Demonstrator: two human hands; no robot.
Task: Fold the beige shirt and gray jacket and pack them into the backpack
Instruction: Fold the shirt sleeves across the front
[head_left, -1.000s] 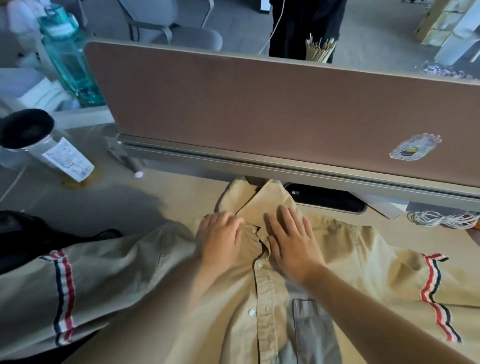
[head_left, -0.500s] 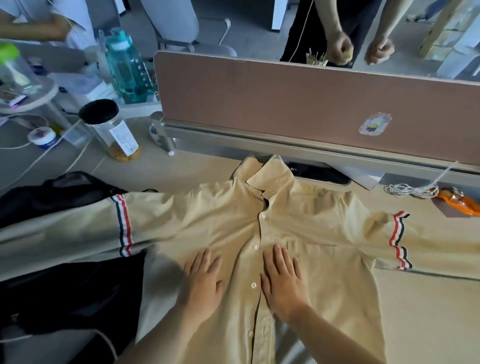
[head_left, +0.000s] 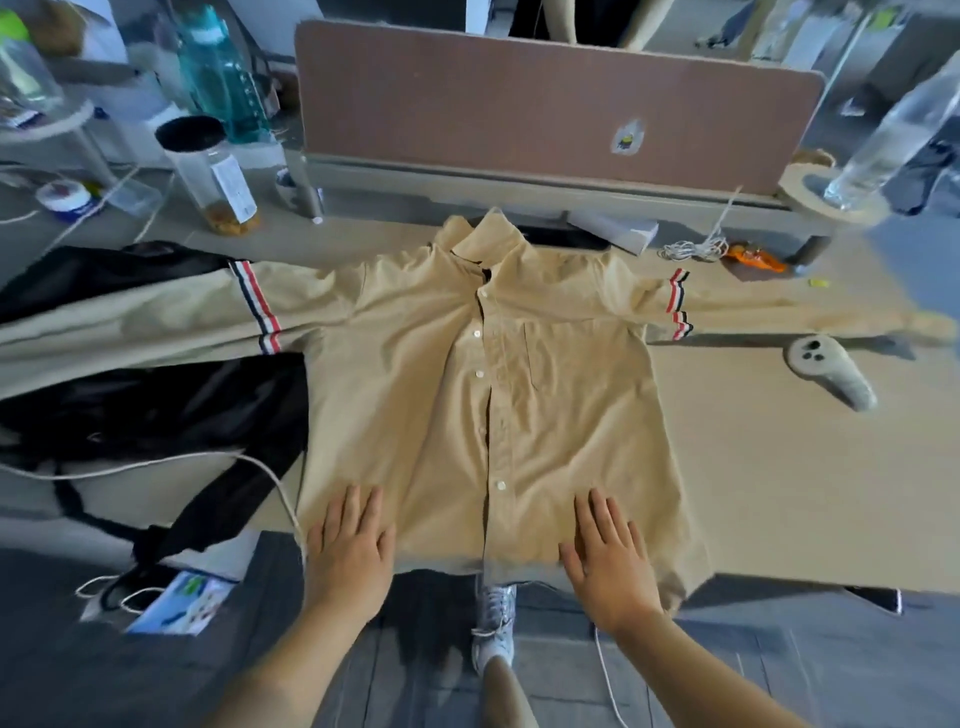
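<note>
light: dim, bluish | edges: wide-angle warp, smeared | centre: fairly sharp | shadows: soft

Beige desk (head_left: 779, 493) backed by a brown partition (head_left: 493, 104) on a gray rail (head_left: 519, 179). Gray floor (head_left: 805, 670) below. Lighting dim.
</note>
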